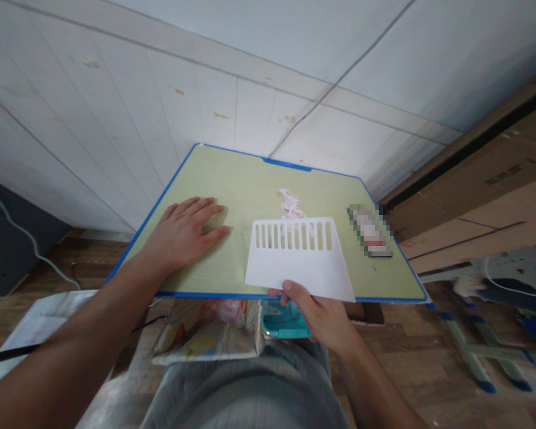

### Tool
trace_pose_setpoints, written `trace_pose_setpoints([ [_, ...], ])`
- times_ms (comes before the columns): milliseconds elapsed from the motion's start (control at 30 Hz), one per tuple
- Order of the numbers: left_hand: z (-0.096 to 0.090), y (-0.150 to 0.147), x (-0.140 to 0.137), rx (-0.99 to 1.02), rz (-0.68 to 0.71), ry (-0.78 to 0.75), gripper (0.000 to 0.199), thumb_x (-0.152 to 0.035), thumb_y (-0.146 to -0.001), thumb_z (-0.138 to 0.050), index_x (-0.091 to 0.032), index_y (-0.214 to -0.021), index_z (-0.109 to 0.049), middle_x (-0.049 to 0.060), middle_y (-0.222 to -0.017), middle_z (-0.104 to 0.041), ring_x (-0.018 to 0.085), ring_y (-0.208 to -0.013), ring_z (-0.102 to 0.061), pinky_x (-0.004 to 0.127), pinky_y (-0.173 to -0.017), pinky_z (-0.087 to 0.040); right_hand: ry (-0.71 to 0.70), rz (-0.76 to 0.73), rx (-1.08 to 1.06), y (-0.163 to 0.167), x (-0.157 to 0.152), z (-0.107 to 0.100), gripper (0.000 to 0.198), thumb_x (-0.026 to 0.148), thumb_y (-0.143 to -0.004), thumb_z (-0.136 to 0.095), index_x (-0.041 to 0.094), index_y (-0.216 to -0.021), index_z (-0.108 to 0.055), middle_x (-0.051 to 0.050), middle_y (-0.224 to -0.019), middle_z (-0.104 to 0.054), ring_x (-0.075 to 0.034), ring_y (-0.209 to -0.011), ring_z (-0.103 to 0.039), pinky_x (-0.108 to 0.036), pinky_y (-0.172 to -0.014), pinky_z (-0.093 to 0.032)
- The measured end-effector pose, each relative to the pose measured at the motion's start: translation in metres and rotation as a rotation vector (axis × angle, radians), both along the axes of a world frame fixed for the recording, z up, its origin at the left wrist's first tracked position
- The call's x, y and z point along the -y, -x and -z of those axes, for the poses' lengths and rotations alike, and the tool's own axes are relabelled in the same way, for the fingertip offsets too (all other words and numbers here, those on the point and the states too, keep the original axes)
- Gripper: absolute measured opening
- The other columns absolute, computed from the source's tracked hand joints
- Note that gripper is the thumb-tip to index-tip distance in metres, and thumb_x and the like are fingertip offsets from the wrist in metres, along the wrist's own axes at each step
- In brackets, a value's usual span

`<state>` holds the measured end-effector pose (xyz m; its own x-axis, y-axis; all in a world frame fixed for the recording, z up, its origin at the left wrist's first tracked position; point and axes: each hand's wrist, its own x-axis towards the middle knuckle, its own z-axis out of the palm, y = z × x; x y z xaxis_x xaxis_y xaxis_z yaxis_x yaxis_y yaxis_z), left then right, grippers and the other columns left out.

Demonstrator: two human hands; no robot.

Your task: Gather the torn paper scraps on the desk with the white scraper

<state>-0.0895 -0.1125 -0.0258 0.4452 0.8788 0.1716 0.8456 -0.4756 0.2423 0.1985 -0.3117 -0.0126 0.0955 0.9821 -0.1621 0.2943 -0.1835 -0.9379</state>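
Note:
My right hand (312,310) grips the near edge of a white slotted plastic scoop (299,265), thumb on top. A row of long slots runs along the scoop's far side. Just beyond that edge lies a small heap of pale pink and white scraps (290,204), and some of them show through the slots. On the left half of the yellow-green tabletop (245,185), my left hand (185,232) rests palm down with its fingers stretched out, holding nothing.
A blurred-out flat object (370,231) lies at the table's right. Under the near edge are a patterned fabric bag (205,342) and a teal container (283,322). Cardboard boxes (486,173) stand to the right, and a white panelled wall (214,107) rises behind.

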Motion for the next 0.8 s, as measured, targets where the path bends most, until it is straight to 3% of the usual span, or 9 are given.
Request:
trace_pose_setpoints([
  [433,-0.001,0.0,0.001,0.009,0.006,-0.002,0.076,-0.07,-0.116,-0.042,-0.025,-0.171,-0.071,0.013,-0.189,-0.06,0.037,-0.18,-0.047,0.058,-0.148,-0.033,-0.075,-0.045,-0.06,0.005,0.0,0.002,0.049,0.067,-0.108,-0.077,0.032,-0.074,-0.081,-0.007,-0.101,-0.097,-0.033,-0.102,-0.09,-0.046,-0.111,-0.069],
  [533,-0.001,0.001,0.001,0.007,0.005,0.007,0.076,-0.069,-0.116,-0.042,-0.025,-0.17,-0.071,0.013,-0.188,-0.061,0.037,-0.18,-0.048,0.059,-0.148,-0.035,-0.035,-0.071,-0.125,0.006,0.002,-0.001,0.045,0.061,-0.108,-0.079,0.031,-0.076,-0.084,-0.007,-0.103,-0.097,-0.032,-0.102,-0.091,-0.044,-0.107,-0.07],
  [633,0.0,0.003,0.002,0.025,0.004,0.0,0.073,-0.069,-0.115,-0.045,-0.028,-0.169,-0.072,0.012,-0.188,-0.062,0.037,-0.179,-0.049,0.06,-0.148,-0.036,-0.031,0.118,-0.175,-0.005,0.003,-0.001,0.044,0.055,-0.106,-0.077,0.029,-0.071,-0.084,-0.009,-0.095,-0.095,-0.035,-0.1,-0.091,-0.046,-0.107,-0.07],
  [733,0.0,0.004,0.002,0.047,0.004,-0.005,0.07,-0.066,-0.114,-0.048,-0.029,-0.167,-0.073,0.012,-0.186,-0.064,0.038,-0.177,-0.052,0.062,-0.148,-0.037,-0.195,0.381,-0.12,-0.03,-0.004,0.003,0.038,0.051,-0.101,-0.079,0.027,-0.071,-0.082,-0.009,-0.078,-0.088,-0.036,-0.087,-0.087,-0.051,-0.1,-0.07],
  [800,0.002,0.004,0.001,0.05,0.001,-0.01,0.071,-0.066,-0.114,-0.047,-0.025,-0.165,-0.074,0.015,-0.184,-0.065,0.04,-0.176,-0.053,0.063,-0.149,-0.036,-0.284,0.505,-0.059,-0.051,-0.012,0.007,0.037,0.053,-0.097,-0.081,0.027,-0.071,-0.08,-0.009,-0.071,-0.083,-0.035,-0.076,-0.082,-0.051,-0.087,-0.07],
])
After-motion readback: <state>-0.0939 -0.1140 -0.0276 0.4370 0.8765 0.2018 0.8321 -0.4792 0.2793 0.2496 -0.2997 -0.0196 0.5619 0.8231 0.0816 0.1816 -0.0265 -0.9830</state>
